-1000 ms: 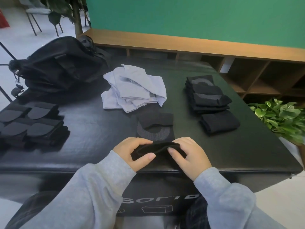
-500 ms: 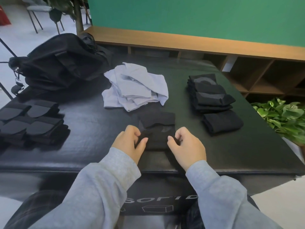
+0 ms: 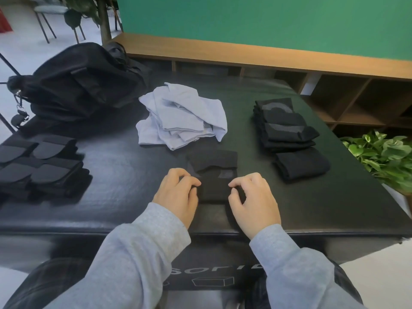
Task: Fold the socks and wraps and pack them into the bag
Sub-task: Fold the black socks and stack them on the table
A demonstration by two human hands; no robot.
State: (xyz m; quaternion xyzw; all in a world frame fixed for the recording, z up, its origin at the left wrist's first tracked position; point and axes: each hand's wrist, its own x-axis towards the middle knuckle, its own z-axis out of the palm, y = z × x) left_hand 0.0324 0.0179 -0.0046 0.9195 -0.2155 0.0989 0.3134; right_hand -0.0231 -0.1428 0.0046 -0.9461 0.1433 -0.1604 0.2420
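Fingertips [image 3: 196, 182] of the left hand [image 3: 176, 195] and of the right hand [image 3: 256, 197] curl in and pinch the two sides of a black sock [image 3: 214, 186] being folded at the near edge of the black table [image 3: 116, 175]. Its far part lies doubled just short of a loose heap of pale grey socks [image 3: 180, 117]. Folded black socks [image 3: 287, 132] sit stacked to the right, flat black wraps [image 3: 42, 166] to the left, and the black bag [image 3: 82, 85] waits at the far left corner, well apart from the hands. Risk lies in the soft knit: if either pinch lets go early, the fold will likely spring open or skew. Black cloth on a black top hides the edges, so layers may land uneven. Sliding it forward could nudge the grey heap.
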